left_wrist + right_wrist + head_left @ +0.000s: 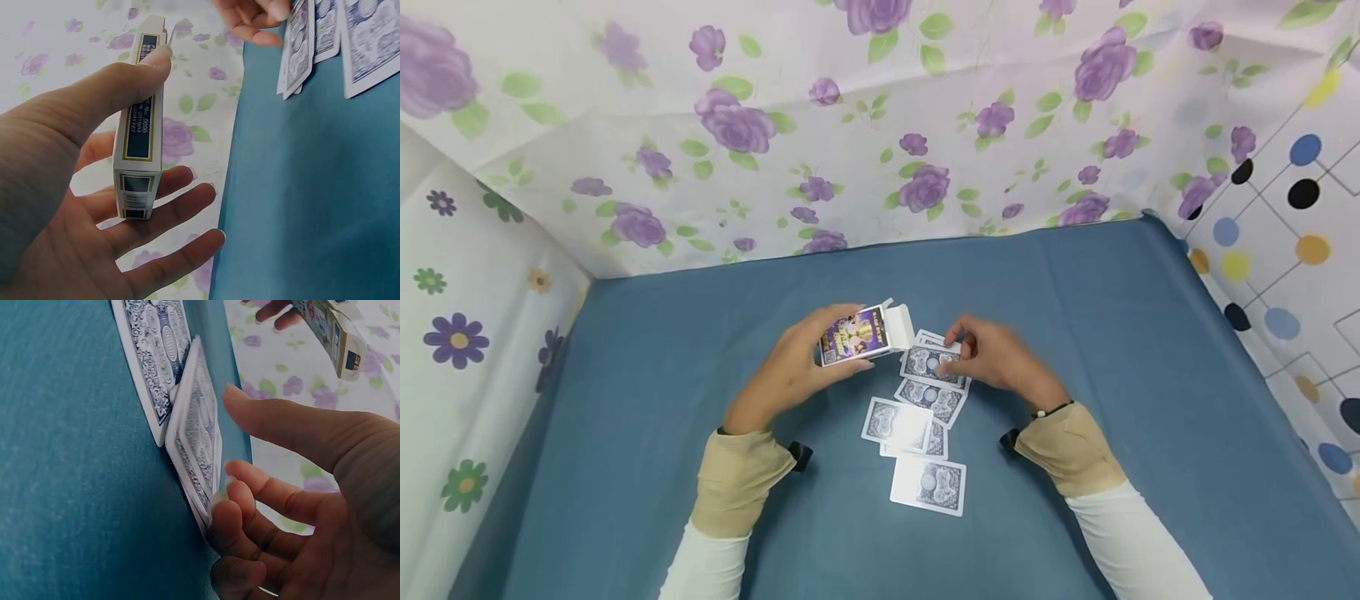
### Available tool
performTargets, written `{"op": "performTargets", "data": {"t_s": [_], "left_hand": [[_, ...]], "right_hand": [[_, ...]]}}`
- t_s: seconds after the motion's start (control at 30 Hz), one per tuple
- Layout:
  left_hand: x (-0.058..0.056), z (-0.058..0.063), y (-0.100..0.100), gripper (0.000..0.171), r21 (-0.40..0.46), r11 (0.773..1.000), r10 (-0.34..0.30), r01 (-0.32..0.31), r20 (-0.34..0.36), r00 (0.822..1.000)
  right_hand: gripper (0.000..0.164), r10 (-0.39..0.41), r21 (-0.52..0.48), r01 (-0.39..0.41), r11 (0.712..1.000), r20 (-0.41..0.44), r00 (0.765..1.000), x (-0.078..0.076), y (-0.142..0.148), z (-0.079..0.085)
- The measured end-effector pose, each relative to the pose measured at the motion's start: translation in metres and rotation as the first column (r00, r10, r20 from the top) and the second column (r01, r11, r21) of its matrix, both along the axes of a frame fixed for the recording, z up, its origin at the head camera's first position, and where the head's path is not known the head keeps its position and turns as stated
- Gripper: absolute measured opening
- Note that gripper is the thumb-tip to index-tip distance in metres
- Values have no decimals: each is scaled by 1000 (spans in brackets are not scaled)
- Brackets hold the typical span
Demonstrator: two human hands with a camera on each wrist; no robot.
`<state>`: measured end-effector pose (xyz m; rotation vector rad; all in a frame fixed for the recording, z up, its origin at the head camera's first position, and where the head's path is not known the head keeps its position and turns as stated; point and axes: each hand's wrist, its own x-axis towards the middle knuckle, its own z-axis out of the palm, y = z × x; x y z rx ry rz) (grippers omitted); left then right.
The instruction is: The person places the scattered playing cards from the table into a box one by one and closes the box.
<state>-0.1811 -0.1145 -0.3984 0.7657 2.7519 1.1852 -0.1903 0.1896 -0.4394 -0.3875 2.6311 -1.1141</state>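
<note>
My left hand (797,354) grips a purple-and-gold playing card box (856,335), thumb along one narrow side and fingers on the other. Its white end flap (899,327) stands open, facing right. Just right of it, several patterned-back playing cards (931,365) lie overlapped on the blue cloth. My right hand (996,354) is over their right side. In the right wrist view, its bent fingertips (224,522) are right at the edge of the stacked cards (195,434), while the thumb (269,419) stands away from the fingers.
Closer to me lie two overlapping cards (897,423) and a separate card (928,485), face down. Blue cloth (662,467) covers the table. Flowered sheeting (737,125) hangs along the back, with a dotted sheet (1285,275) at the right and a daisy-print sheet (460,342) at the left.
</note>
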Motion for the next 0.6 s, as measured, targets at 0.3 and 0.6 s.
{"op": "performTargets", "data": {"t_s": [0.3, 0.6], "left_hand": [[1, -2, -12, 72, -21, 1000, -5, 6, 47, 999], [-2, -2, -15, 72, 6, 1000, -6, 6, 33, 999]], "right_hand": [[50, -43, 127, 46, 991, -25, 999, 3, -8, -7], [46, -82, 116, 82, 990, -1, 997, -1, -6, -10]]}}
